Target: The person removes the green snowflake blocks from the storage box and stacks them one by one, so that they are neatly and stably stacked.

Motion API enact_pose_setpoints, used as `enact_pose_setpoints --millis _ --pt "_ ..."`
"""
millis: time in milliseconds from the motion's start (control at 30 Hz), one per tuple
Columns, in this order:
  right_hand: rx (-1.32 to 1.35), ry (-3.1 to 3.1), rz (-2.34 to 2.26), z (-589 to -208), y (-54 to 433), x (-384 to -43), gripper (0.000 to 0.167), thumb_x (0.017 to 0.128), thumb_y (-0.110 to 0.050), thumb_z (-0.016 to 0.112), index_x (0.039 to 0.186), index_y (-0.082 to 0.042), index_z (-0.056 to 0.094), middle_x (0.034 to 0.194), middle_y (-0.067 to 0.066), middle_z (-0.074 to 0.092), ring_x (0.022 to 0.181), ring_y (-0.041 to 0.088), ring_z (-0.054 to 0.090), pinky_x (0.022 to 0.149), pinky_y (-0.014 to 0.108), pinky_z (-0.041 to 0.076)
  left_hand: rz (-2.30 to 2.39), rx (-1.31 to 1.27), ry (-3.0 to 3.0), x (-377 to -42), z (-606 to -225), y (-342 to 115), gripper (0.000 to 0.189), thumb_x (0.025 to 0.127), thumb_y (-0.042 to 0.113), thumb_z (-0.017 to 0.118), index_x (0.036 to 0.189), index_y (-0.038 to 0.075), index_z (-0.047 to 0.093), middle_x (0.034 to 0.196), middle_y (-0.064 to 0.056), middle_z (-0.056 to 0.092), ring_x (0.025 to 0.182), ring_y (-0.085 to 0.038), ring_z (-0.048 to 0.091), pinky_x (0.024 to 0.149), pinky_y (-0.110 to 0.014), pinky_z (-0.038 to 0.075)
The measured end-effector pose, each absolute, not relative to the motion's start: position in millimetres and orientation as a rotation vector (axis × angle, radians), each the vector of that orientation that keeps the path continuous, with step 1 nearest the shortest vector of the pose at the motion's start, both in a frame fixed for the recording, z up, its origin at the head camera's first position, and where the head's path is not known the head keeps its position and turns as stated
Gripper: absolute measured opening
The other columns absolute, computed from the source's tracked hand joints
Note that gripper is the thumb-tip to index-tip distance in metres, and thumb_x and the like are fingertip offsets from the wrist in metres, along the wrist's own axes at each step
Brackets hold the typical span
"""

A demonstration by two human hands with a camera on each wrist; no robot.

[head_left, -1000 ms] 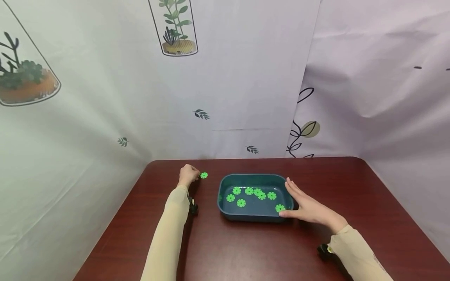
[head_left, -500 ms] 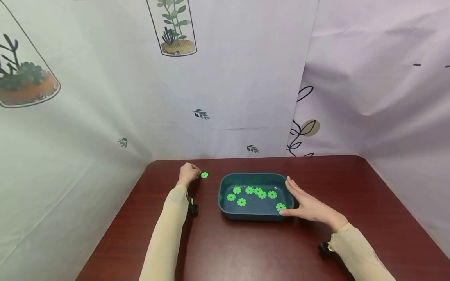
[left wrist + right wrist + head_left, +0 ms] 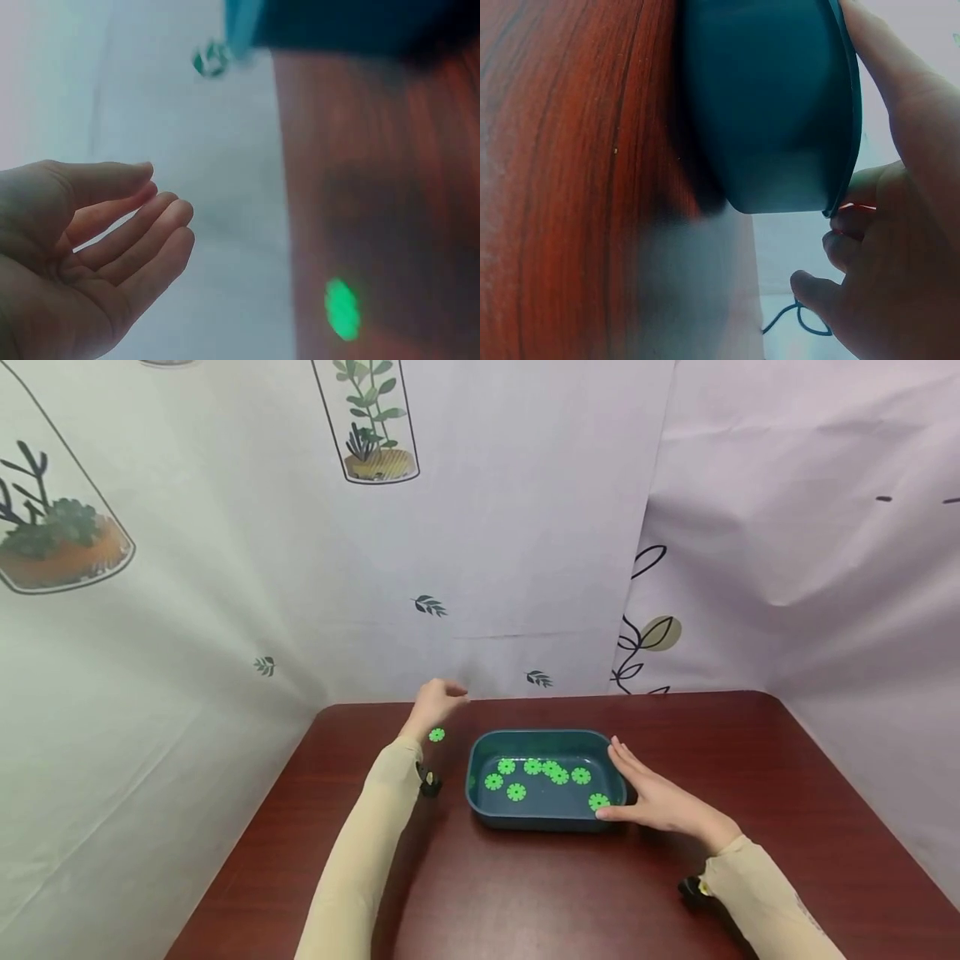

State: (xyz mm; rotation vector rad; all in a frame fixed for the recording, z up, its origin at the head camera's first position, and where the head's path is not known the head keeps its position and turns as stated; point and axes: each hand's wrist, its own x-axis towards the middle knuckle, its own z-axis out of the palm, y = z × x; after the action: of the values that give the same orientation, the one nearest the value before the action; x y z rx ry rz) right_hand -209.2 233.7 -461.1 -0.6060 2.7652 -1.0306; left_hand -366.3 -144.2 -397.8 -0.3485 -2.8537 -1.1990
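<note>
My left hand [image 3: 438, 703] is raised over the table's far edge, left of the tray. In the left wrist view its fingers [image 3: 154, 244] are loosely bent with nothing between them and the thumb. One green notched disc [image 3: 437, 736] lies on the table just below this hand, seen blurred in the left wrist view. My right hand [image 3: 663, 806] rests spread on the right end of a dark teal tray [image 3: 540, 823], thumb at the near corner, fingers along the right rim. Several green notched discs [image 3: 516, 792] lie flat on the tray's floor.
The dark red wooden table [image 3: 495, 893] carries the tray near its far middle. Pale fabric walls [image 3: 525, 543] printed with plants stand close behind the table and at both sides. A black wrist camera [image 3: 429, 782] sits under the left sleeve.
My left hand has lifted away from beside the loose disc and moved right and toward the far edge. The disc stays on the table. My right hand and the tray hold still.
</note>
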Motion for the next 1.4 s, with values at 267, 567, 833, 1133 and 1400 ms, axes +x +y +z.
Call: enact_pose_setpoints --millis 267,567,833,1133,1400 --pt "-0.602 2.755 -1.04 -461.7 233.9 -208.6 0.115 0.082 -0.059 0.076 0.16 -0.001 0.015 0.167 0.02 0.003 0.151 0.044 0.008 0.111 0.067 0.027 -1.054 -0.715 -2.863 -358.1 -370.6 -84.3 0.034 0.094 0.027 0.073 0.121 0.007 0.074 0.118 -0.008 0.072 0.112 -0.024 0.067 0.094 -0.041 0.053" --pt "-0.584 2.751 -1.022 -460.9 233.0 -210.5 0.113 0.083 -0.057 0.076 0.16 -0.001 0.015 0.167 0.02 0.003 0.151 0.045 0.008 0.11 0.068 0.026 -0.959 -1.138 -2.86 -341.6 -365.2 -27.8 0.037 0.095 0.03 0.072 0.128 0.013 0.071 0.125 -0.003 0.07 0.114 -0.017 0.066 0.092 -0.032 0.053" --pt "-0.567 2.734 -1.018 -458.5 233.9 -210.8 0.112 0.084 -0.057 0.075 0.161 -0.002 0.014 0.168 0.017 0.001 0.15 0.046 0.01 0.109 0.069 0.026 -0.904 -1.294 -2.87 -334.0 -371.7 -5.8 0.04 0.093 0.028 0.075 0.13 0.012 0.069 0.123 -0.002 0.071 0.105 -0.008 0.068 0.085 -0.022 0.054" --pt "-0.596 2.734 -1.025 -456.8 234.4 -210.9 0.112 0.084 -0.058 0.075 0.161 -0.002 0.015 0.168 0.019 0.001 0.15 0.046 0.011 0.11 0.067 0.028 -0.769 -1.465 -2.95 -333.1 -388.4 6.8 0.042 0.093 0.025 0.076 0.131 0.009 0.068 0.123 -0.001 0.071 0.105 -0.006 0.068 0.085 -0.019 0.053" --pt "-0.598 2.714 -1.056 -460.4 234.8 -209.8 0.112 0.085 -0.056 0.075 0.161 -0.002 0.013 0.168 0.018 0.0 0.15 0.046 0.01 0.109 0.068 0.028 -0.629 -1.567 -2.998 -331.1 -402.1 21.1 0.042 0.091 0.023 0.077 0.129 0.008 0.068 0.124 -0.002 0.07 0.103 -0.007 0.068 0.084 -0.018 0.052"
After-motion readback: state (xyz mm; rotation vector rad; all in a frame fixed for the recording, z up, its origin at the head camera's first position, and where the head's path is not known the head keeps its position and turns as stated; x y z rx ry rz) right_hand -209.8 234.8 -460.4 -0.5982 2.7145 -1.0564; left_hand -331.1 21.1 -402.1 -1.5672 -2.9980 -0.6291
